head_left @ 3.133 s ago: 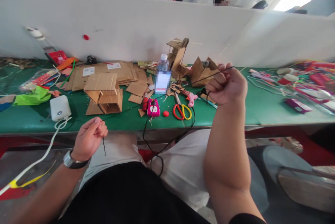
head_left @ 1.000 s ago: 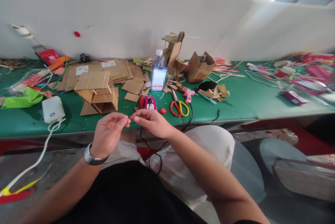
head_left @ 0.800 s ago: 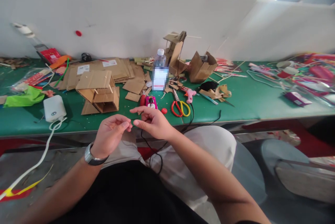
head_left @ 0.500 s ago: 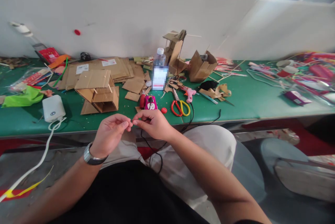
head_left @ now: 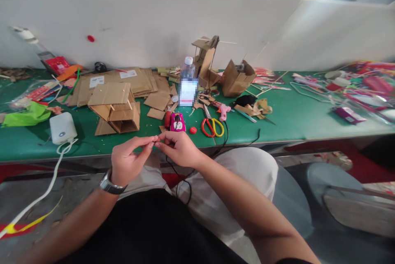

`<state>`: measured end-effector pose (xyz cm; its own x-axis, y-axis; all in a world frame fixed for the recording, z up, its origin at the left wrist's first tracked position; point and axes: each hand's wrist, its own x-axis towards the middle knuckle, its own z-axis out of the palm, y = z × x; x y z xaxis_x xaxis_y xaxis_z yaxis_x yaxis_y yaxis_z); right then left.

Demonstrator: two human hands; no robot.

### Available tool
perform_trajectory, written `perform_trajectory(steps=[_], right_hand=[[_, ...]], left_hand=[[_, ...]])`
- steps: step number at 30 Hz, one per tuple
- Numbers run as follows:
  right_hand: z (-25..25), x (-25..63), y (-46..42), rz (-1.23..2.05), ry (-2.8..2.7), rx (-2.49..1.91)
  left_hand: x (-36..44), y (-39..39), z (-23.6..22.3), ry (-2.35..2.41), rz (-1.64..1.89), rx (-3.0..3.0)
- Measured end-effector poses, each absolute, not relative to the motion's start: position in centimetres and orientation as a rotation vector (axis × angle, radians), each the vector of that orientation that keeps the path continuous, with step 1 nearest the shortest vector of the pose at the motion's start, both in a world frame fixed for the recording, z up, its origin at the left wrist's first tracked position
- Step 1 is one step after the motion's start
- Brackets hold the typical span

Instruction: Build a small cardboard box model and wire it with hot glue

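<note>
My left hand (head_left: 129, 158) and my right hand (head_left: 180, 148) meet fingertip to fingertip above my lap, just before the table's front edge. Both are closed in a pinch. A small dark bit shows between the fingertips, too tiny to name. Right behind my right hand lies a magenta box (head_left: 178, 121) with a white figure on it, a red object (head_left: 167, 119) standing at its left. To the left is a cardboard structure (head_left: 119, 110) with an open front and thin sticks. Red-and-yellow-handled scissors (head_left: 212, 126) rest to the right, near a pink glue gun (head_left: 223, 111).
On the green table (head_left: 277, 132) stand a white power bank (head_left: 63, 128) with a cable, a lit phone (head_left: 187, 92) before a bottle (head_left: 188, 68), and a taller cardboard build (head_left: 205, 60). A cardboard box (head_left: 238, 78) sits behind. Black cable hangs over the front edge.
My left fingers have straightened and shifted slightly right, their tips now overlapping those of my right hand. The right hand has barely moved. Things on the table stay put.
</note>
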<state>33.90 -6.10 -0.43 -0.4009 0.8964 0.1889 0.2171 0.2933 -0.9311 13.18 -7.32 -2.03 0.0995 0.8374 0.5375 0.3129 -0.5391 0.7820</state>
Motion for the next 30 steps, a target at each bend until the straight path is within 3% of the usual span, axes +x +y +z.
perform_trajectory(steps=[9, 16, 30], right_hand=[[-0.3, 34.1, -6.1, 1.103, -1.854, -1.022], [-0.2, 34.2, -6.0, 1.128, -1.912, -1.001], [0.4, 34.8, -5.5, 1.102, -1.930, -1.000]], left_hand=[[12.5, -6.8, -1.6, 1.102, 1.446, 2.270], [11.9, -6.6, -2.0, 0.947, 1.240, 2.403], [11.0, -7.0, -1.2, 0.831, 1.121, 2.039]])
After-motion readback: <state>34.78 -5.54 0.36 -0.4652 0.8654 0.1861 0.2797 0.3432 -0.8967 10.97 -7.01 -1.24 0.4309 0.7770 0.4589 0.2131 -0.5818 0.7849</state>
